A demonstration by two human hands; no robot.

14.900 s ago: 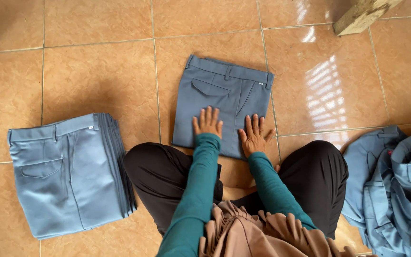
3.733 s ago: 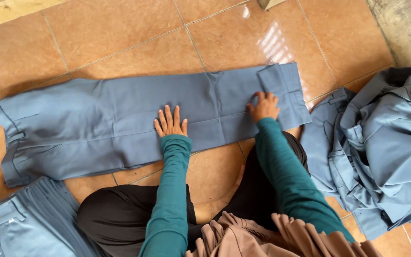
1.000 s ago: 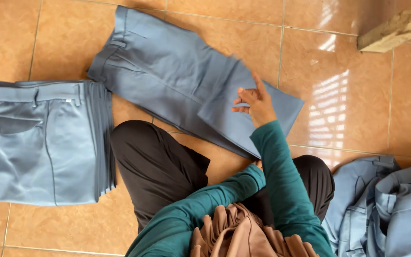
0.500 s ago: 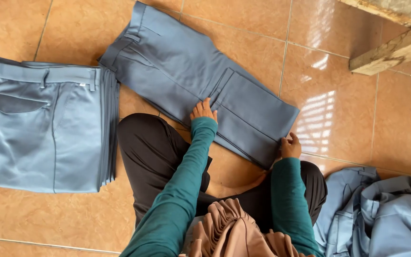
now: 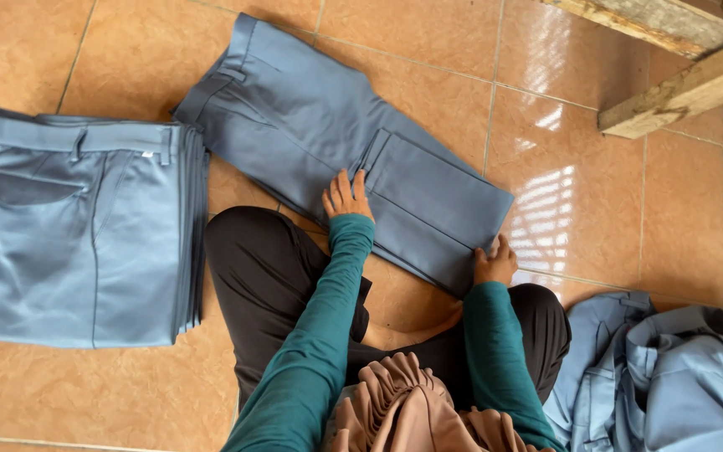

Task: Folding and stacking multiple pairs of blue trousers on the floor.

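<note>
So, sitting cross-legged on the orange tiled floor (image 5: pixel 110 50), dark trousers and teal sleeves in view. Grey-blue trousers (image 5: pixel 311 125) spread on the tiles straight ahead, lying diagonally, waistband toward the far left, legs folded back over themselves so the hem end sits as a second layer (image 5: pixel 437 201) near the middle. Left hand (image 5: pixel 346 197) pressed flat on the cloth right at the folded hem edge, fingers (image 5: pixel 344 182) straight and close together, holding nothing, just pushing down. Right hand (image 5: pixel 494 264) at the near right corner of the fold, fingers curled on the edge of the fabric; can't tell whether actually pinching it or only resting there.

Off to the left, just beside the knee, a neat stack of folded trousers (image 5: pixel 77 243) in the same grey-blue, waistbands toward the far side, many layers showing along its right edge. At the near right corner of the view, a loose heap of the same kind of cloth (image 5: pixel 671 377), rumpled, touching the right leg. Two rough wooden beams (image 5: pixel 679 50) resting on the floor at the far right. Sunlight patch glaring on the tiles between the fold and the beams.
</note>
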